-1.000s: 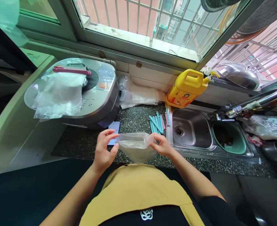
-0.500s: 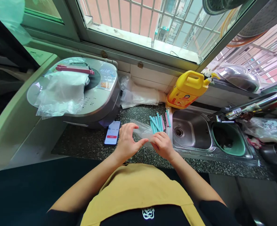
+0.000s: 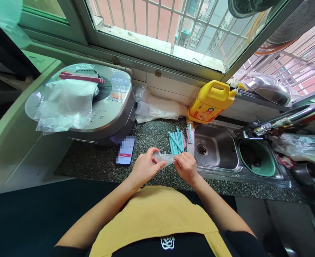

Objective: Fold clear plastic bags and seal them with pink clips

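Observation:
A clear plastic bag (image 3: 165,158), gathered into a narrow twisted strip, stretches between both hands above the speckled dark counter (image 3: 98,162). My left hand (image 3: 144,167) pinches its left end with curled fingers. My right hand (image 3: 186,167) grips the right end, fingers closed. Just beyond the hands lie several teal and pink sealing clips (image 3: 177,140). A phone (image 3: 125,151) lies on the counter to the left of my left hand.
A silver cooker (image 3: 111,107) with plastic bags (image 3: 66,105) and a pink clip (image 3: 81,77) on its lid stands at the left. More clear bags (image 3: 154,107) lie against the wall. A yellow jug (image 3: 212,101) sits behind the steel sink (image 3: 216,151); a green basin (image 3: 258,159) is to its right.
The bag was held open and wide between the hands; the hands came together and the bag is now gathered into a thin twisted strip.

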Tool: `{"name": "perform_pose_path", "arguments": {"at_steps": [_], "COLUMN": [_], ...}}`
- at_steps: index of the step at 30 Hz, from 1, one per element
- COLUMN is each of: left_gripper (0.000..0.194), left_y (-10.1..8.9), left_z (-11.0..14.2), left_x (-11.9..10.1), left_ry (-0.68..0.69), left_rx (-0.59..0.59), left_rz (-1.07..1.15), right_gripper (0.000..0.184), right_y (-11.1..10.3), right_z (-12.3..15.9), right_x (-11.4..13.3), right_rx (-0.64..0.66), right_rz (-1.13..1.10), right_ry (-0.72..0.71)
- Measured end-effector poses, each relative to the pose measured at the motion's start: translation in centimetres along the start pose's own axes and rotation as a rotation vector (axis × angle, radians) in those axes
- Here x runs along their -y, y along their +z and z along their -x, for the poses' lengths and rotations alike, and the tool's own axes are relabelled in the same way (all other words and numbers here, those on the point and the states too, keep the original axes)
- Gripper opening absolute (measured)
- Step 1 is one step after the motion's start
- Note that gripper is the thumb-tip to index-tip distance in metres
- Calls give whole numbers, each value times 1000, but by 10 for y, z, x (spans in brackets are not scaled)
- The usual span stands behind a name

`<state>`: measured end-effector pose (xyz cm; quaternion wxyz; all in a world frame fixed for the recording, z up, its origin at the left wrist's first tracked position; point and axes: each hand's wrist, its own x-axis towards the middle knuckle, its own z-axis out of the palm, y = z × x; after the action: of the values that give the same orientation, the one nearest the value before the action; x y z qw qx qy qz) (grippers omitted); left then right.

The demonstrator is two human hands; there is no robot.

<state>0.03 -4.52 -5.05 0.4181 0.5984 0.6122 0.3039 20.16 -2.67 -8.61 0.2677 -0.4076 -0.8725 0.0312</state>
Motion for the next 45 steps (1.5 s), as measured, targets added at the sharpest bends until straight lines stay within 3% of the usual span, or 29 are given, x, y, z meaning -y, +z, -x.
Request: {"name": "perform_pose_path", "arguments": {"at_steps": [2, 4, 8, 11, 14, 21, 24, 29, 36, 41, 45], "left_gripper": [64, 71, 46, 22, 18, 27, 24, 23, 25, 31, 50], "left_y": [3, 8, 16, 14, 9, 6, 12, 25, 34, 20, -7], "left_z": [5, 8, 6, 3, 3, -1, -4, 1, 5, 2, -5], "left_x": [1, 2, 5, 13, 23, 25, 22, 21, 11, 30, 64], "left_ry": [-39, -37, 2, 48, 75, 179, 129, -42, -110, 51, 351], "left_rx": [13, 8, -92, -199, -298, -75, -48, -19, -126, -316, -250], "left_rz": [199, 384, 584, 539, 449, 91, 224, 659, 765, 757, 379], "right_gripper": [18, 18, 17, 19, 20, 20, 20, 19, 18, 17, 18], "right_y": [0, 0, -1, -1, -2, -1, 1, 3, 9, 2, -11], "right_z": [1, 0, 0, 2, 5, 8, 10, 16, 27, 28, 26], "right_x": [1, 3, 5, 5, 4, 4, 5, 5, 5, 4, -3], "right_rx": [-15, -33, -52, -42, -35, -24, -16, -47, -17, -44, -30], "right_rz": [39, 69, 87, 84, 59, 65, 84, 117, 27, -246, -495], "right_ry": [-22, -47, -62, -49, -28, -32, -45, -54, -20, 145, 287]}}
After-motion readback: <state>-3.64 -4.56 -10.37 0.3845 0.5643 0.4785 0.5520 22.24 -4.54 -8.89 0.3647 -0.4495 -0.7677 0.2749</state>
